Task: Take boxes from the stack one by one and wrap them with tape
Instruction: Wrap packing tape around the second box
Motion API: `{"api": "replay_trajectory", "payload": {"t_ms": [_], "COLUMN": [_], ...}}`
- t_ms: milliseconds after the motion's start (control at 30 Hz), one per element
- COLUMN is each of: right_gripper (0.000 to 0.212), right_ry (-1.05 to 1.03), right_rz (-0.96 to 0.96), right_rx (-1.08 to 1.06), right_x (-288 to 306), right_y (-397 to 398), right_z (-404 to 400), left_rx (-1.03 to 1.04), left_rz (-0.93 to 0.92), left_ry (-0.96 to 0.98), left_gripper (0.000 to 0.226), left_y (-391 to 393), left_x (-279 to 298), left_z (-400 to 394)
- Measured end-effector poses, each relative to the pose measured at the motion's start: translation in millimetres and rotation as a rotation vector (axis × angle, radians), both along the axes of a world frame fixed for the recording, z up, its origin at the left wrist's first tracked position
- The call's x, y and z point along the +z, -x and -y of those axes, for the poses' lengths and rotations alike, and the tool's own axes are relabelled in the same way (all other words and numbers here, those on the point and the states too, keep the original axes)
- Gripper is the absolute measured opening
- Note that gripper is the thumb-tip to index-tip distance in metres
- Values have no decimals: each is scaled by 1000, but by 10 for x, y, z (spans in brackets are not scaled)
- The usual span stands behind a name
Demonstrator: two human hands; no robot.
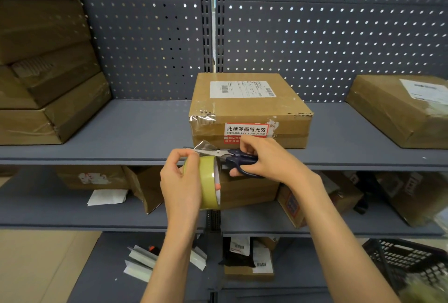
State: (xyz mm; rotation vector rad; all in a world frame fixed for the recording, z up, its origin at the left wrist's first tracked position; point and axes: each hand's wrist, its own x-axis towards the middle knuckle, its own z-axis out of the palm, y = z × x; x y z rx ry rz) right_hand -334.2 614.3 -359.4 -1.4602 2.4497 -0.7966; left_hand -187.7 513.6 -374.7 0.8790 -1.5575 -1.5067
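Observation:
A brown cardboard box with a white shipping label and a red sticker sits on the middle shelf. In front of it my left hand grips a yellowish roll of clear tape. A strip of tape runs from the roll up to the box's front face. My right hand holds dark-handled scissors, whose blades point left at the strip. A stack of brown boxes stands at the left of the shelf.
Another labelled box lies at the right of the same shelf. The shelf below holds several boxes and loose paper. A dark plastic basket sits at the lower right. A perforated grey panel backs the shelves.

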Motion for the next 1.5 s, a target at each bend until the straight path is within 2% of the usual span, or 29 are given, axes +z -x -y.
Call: {"api": "replay_trajectory", "payload": {"t_ms": [133, 300, 400, 533, 667, 800, 900, 1167, 1367, 1500], "right_gripper": [47, 39, 30, 23, 26, 29, 31, 29, 26, 32], "right_ry": [114, 385, 597, 750, 608, 322, 199, 79, 79, 57], "right_rz": [27, 224, 219, 32, -67, -191, -226, -197, -167, -208], "right_rx": [-19, -90, -283, -738, -930, -969, -962, -924, -916, -895], "right_x": [81, 242, 262, 253, 133, 93, 50, -157, -237, -242], "right_y": [-56, -124, -55, 113, 339, 433, 463, 598, 681, 686], "right_z": [-55, -216, -306, -545, -783, -900, -929, -916, -897, -899], "left_rx": [-17, -54, -92, -94, -121, -147, -162, -178, -181, -186], "left_rz": [-27, -52, -37, -22, -17, -22, -40, -65, -52, -53], "left_ry": [21, 19, 11, 41, 29, 37, 24, -32, -44, -49], "left_gripper": [15, 12, 13, 16, 14, 13, 13, 8, 8, 9], "left_y": [-17, -10, 25, 97, 160, 223, 262, 316, 347, 353], "left_x": [32, 42, 43, 8, 35, 80, 96, 132, 147, 167], "left_z": [-69, -154, -210, -284, -364, -437, -471, -513, -524, -537]}}
